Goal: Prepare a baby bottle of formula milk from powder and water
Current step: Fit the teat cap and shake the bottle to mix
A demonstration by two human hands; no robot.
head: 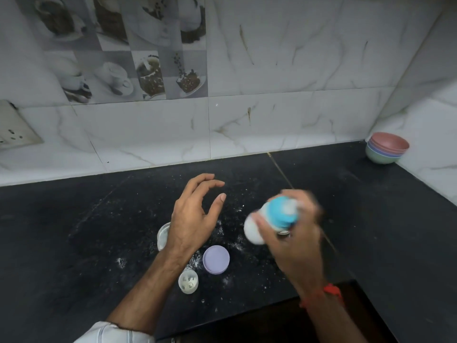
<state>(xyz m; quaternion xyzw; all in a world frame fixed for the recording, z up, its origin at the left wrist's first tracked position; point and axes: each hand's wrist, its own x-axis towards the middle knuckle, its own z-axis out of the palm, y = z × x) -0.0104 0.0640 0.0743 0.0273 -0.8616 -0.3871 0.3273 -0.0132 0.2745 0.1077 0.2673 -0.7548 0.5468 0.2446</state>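
Note:
My right hand (299, 233) grips a baby bottle (272, 219) with a blue collar and white milky contents; the bottle is tilted, its base to the left, and blurred with motion. My left hand (195, 214) hovers above the black counter (74, 231) with fingers spread and relaxed, holding nothing. Under its wrist a clear round container (163, 235) is partly hidden. A lilac lid (216, 259) lies flat on the counter in front of the hands. A small translucent cap (188, 282) with printed figures stands nearer to me. White powder is scattered on the counter around them.
Several stacked coloured bowls (387, 147) sit in the far right corner against the tiled wall. A wall socket (14, 129) is at the left. The counter's front edge steps back at the lower right.

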